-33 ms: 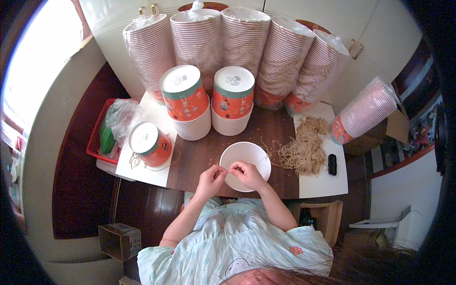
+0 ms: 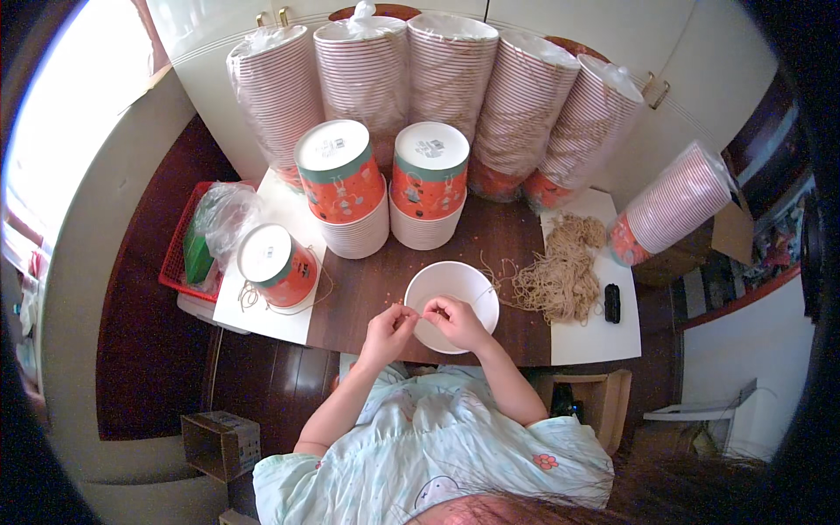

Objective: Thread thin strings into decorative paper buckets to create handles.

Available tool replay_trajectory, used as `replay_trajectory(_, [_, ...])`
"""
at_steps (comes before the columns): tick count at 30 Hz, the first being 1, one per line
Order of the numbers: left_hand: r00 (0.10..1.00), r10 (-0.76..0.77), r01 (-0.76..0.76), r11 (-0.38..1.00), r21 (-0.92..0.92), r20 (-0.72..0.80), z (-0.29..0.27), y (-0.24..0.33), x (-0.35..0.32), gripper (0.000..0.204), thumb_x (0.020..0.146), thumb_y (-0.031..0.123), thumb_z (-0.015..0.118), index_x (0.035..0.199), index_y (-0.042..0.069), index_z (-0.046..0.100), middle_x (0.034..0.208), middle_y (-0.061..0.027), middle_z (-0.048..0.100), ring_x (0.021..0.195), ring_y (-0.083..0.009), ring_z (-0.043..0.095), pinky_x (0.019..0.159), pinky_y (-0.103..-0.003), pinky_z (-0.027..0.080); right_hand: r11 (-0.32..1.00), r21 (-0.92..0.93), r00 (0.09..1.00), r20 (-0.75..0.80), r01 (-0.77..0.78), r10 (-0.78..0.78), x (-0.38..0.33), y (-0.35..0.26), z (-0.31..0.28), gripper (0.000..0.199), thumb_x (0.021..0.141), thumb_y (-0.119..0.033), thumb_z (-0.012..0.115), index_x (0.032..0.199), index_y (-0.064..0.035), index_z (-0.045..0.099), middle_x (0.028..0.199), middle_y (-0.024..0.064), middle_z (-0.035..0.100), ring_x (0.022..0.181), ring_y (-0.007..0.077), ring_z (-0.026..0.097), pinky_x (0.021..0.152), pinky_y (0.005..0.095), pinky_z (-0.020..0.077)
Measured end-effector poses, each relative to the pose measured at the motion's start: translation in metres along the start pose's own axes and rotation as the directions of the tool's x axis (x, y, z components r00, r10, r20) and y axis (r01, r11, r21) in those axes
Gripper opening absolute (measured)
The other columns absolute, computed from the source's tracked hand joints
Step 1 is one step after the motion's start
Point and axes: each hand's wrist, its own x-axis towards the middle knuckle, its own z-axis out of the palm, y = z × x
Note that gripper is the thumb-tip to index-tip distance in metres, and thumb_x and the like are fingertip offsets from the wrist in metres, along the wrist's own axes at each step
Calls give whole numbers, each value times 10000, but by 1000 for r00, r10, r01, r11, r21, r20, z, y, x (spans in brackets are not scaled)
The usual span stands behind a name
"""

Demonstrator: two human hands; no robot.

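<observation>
A white paper bucket point(image 2: 472, 315) stands mouth up at the table's front edge. Over its near left rim, my left hand point(image 2: 391, 331) and my right hand point(image 2: 457, 324) meet fingertip to fingertip, both pinched closed. Whatever is between the fingers is too small to make out. Right of the bucket lies a tangled heap of tan twine point(image 2: 564, 276), with loose strands reaching the bucket's right rim. An orange printed bucket point(image 2: 289, 278) sits upside down at the left, with a loop of twine around its base.
Two upside-down bucket stacks point(image 2: 429, 188) stand mid-table. Behind them rise several tall plastic-wrapped stacks point(image 2: 451, 79), with another wrapped stack point(image 2: 674, 201) leaning at the right. A small black object point(image 2: 612, 304) lies beside the twine. A red basket point(image 2: 179, 262) holds plastic bags. Cardboard boxes point(image 2: 221, 444) stand below.
</observation>
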Motion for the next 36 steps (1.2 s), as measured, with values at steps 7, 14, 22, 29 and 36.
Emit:
replay_trajectory(7, [995,63,-65,998,-19,-74,4,-6,-3,124,797,106,584,862,7,621,579,15,516,540,-36,426,482,-203,359,999,-32,999,27,-29,30,0,-2,-1,72,779,-85,564,790,-18,538,708,72,559,604,149,521,543,269,408])
replay_trajectory(14, [995,55,-52,998,33,-88,5,-3,-5,127,796,119,594,847,7,626,582,-3,538,547,-40,446,489,-206,373,991,-123,998,37,54,-50,-1,-5,-3,53,771,-63,535,783,-16,513,733,116,555,669,254,556,591,329,429])
replay_trajectory(22, [994,50,-44,997,63,-95,2,-4,-5,122,776,116,611,852,22,627,642,-29,549,550,-60,463,505,-222,389,997,-69,999,26,38,-37,0,-7,-2,64,772,-74,529,779,-14,506,737,119,551,681,263,551,601,334,431])
replay_trajectory(29, [920,387,-347,880,323,-65,-7,32,-7,138,693,94,668,805,36,610,812,-80,535,664,-188,534,578,-279,441,986,-147,995,62,81,-73,7,-21,-2,57,784,-63,537,777,-9,523,734,102,558,667,206,549,606,298,430])
replay_trajectory(36, [920,391,-363,875,320,-25,-15,28,-5,121,686,70,661,772,23,590,825,-105,543,742,-256,555,623,-331,457,999,46,998,60,5,-8,12,-28,3,148,786,-70,566,880,-28,460,722,78,549,646,178,556,597,286,437])
